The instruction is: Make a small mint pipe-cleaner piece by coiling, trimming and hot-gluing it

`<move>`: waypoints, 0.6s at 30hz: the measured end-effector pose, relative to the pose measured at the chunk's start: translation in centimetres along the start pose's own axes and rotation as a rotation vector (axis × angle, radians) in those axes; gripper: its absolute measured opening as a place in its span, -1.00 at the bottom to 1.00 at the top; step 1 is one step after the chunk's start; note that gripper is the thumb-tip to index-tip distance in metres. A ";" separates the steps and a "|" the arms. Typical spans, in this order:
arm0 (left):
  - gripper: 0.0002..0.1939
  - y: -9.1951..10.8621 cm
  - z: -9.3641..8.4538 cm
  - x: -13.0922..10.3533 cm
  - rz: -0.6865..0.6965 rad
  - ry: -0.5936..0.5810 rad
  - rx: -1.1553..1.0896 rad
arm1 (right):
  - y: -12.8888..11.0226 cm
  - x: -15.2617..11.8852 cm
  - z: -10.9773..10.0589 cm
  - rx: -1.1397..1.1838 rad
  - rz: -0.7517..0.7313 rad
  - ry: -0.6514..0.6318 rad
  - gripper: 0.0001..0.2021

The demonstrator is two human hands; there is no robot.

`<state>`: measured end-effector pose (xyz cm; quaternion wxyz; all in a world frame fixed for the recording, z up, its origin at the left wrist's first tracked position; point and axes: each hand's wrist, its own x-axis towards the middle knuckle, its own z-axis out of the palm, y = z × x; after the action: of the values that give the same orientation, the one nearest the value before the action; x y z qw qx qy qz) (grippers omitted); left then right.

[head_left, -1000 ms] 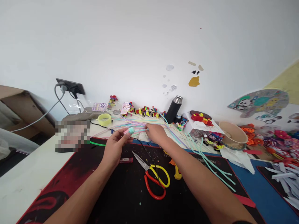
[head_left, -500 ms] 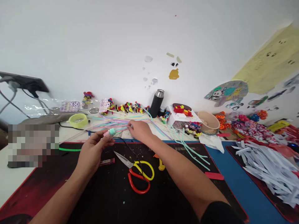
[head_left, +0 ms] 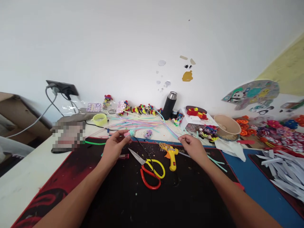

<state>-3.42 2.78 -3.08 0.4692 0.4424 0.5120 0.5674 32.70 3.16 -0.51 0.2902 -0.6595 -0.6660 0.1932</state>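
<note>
My left hand (head_left: 114,146) is closed around a small pink and mint piece (head_left: 129,133), which looks wound from fuzzy pipe cleaner. My right hand (head_left: 193,147) pinches the near end of a lilac and pale blue pipe cleaner (head_left: 171,131), at the right of the pile. More pastel pipe cleaners (head_left: 137,122) lie across the back of the table. Between my hands sits a small purple piece (head_left: 148,134). Scissors (head_left: 152,171) with one red and one yellow handle rest on the black mat, beside a yellow glue gun (head_left: 173,158).
A dark thermos (head_left: 169,106) stands against the wall, next to a white box (head_left: 198,123). Colourful figures (head_left: 142,109) line the back. Yellow tape (head_left: 99,119) lies left; a round bowl (head_left: 226,126), flowers (head_left: 275,126) and paper strips (head_left: 282,171) are at right.
My right hand has moved right, away from the left hand, to the right-hand pipe cleaners. My left hand still holds the pink and mint piece. The view has turned left.
</note>
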 end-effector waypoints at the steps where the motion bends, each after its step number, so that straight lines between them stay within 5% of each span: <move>1: -0.35 -0.1 -0.1 0.0 0.003 0.001 0.012 | 0.2 -0.4 -0.3 0.017 0.012 0.005 -0.60; 12: -0.21 1.3 0.0 -0.5 -0.068 0.016 0.235 | 1.1 -0.8 -8.8 0.308 0.104 0.345 -0.55; 18: -0.16 1.9 0.4 -1.0 -0.130 0.029 0.239 | 2.4 -1.7 -9.6 0.196 0.100 0.239 -0.62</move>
<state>-2.96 1.83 -1.21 0.4415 0.4525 0.6105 0.4771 40.65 0.44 5.02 0.4202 -0.6785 -0.5712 0.1918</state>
